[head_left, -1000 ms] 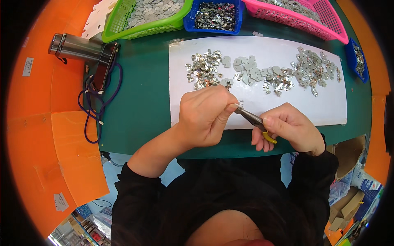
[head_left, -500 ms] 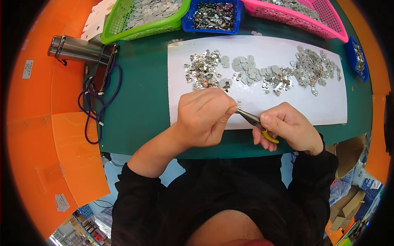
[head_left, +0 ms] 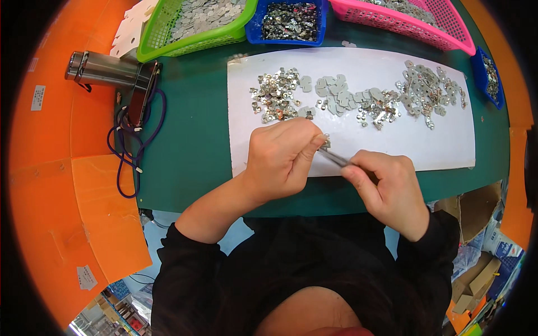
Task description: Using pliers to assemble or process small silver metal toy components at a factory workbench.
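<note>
Left hand [head_left: 284, 154]: fingers pinched together on a small metal part [head_left: 327, 141], mostly hidden by the fingertips, held above the near edge of the white board. Right hand [head_left: 391, 187]: closed around pliers [head_left: 335, 157], slightly blurred, the tips reaching the left fingertips; whether they bite on the part cannot be told. Hands apart, joined only through the tool. Progress, as judged: mid-course, one piece in hand. Left to do, seemingly: loose metal clips [head_left: 277, 92] at the board's left, flat grey plates [head_left: 335, 92] at its middle, a mixed cluster of bright fittings [head_left: 379, 111] beside them. Possibly done: the heap of plates with metal attached [head_left: 423, 87], at right. Surface: white board [head_left: 428, 151] on a green table [head_left: 182, 131]. Far edge: green basket [head_left: 196, 50] of grey plates, blue tray [head_left: 286, 41] of small dark and shiny pieces, pink basket [head_left: 400, 29] of metal pieces; small blue tray [head_left: 479, 75] at far right. Left side: steel flask [head_left: 109, 68], lying; purple cord [head_left: 163, 106], looped. Room: orange panels [head_left: 42, 213] either side; cardboard box [head_left: 479, 213], lower right.
</note>
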`<state>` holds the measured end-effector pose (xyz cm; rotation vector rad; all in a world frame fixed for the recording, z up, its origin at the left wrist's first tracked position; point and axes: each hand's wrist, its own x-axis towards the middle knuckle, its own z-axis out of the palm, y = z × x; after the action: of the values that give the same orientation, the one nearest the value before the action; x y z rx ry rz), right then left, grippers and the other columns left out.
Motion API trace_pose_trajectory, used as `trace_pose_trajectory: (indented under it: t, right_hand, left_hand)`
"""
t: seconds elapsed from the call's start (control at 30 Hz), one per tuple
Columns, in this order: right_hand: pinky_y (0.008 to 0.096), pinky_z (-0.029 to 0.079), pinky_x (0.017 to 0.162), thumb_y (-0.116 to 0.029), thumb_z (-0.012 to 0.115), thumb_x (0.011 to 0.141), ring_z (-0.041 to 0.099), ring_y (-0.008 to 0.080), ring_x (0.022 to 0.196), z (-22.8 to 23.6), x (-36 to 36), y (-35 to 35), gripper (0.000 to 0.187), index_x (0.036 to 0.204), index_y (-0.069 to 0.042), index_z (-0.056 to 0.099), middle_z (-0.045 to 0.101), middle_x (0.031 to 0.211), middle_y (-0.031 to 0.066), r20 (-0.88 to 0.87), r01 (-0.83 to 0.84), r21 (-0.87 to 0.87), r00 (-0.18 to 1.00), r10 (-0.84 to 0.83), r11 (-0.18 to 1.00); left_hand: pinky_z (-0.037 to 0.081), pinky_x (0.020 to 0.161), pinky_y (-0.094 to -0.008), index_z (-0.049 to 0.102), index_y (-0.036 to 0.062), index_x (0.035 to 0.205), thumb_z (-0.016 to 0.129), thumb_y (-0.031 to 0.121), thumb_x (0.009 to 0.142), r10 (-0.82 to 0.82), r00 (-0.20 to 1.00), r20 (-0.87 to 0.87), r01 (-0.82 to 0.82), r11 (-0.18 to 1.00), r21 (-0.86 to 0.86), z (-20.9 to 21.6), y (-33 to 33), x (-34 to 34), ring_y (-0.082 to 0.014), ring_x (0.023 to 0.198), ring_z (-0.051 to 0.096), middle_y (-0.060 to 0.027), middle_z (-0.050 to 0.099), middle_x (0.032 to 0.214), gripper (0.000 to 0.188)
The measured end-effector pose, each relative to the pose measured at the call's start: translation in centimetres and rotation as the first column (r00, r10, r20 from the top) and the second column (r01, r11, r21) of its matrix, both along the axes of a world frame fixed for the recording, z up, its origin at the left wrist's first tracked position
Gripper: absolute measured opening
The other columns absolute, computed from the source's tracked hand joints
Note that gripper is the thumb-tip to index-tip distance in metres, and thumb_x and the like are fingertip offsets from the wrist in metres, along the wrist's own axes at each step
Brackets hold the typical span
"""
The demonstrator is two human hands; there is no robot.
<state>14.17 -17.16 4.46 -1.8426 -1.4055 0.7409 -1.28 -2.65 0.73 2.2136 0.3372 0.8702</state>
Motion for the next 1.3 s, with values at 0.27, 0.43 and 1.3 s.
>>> trace_pose_trajectory:
  t: [0.27,0.43,1.3]
  right_hand:
    - [0.029,0.04,0.052,-0.014,0.065,0.087,0.053,0.0199,0.053,1.0,1.8,0.2,0.018,0.08,0.002,0.064,0.058,0.063,0.0103,-0.014,-0.031,0.01,0.999,0.031,0.999]
    - [0.0293,0.041,0.052,-0.015,0.067,0.085,0.054,0.0199,0.053,2.1,3.2,0.6,0.019,0.078,0.002,0.064,0.058,0.063,0.0103,0.052,-0.11,-0.055,0.992,0.113,0.992]
    - [0.0339,0.039,0.048,-0.022,0.069,0.086,0.053,0.0273,0.048,4.1,4.8,2.4,0.024,0.073,-0.002,0.068,0.055,0.054,0.012,0.18,-0.341,-0.174,0.911,0.371,0.924]
  left_hand:
    - [0.039,0.048,-0.0276,0.055,0.0008,0.075,0.052,0.006,0.095,-0.135,0.99,-0.035,0.127,0.979,-0.161,0.9,0.2,-0.1,-0.0182,0.05,0.052,-0.0063,0.051,0.06,0.022]
    - [0.039,0.048,-0.0287,0.054,0.0018,0.075,0.053,0.007,0.095,-0.177,0.983,-0.052,0.17,0.979,-0.113,0.7,0.5,0.0,-0.0189,0.051,0.053,-0.0062,0.051,0.061,0.021]
    - [0.042,0.046,-0.0246,0.055,-0.0001,0.074,0.052,0.005,0.096,-0.213,0.968,-0.131,0.176,0.953,-0.248,0.3,0.0,-0.2,-0.0128,0.049,0.057,-0.0049,0.053,0.06,0.023]
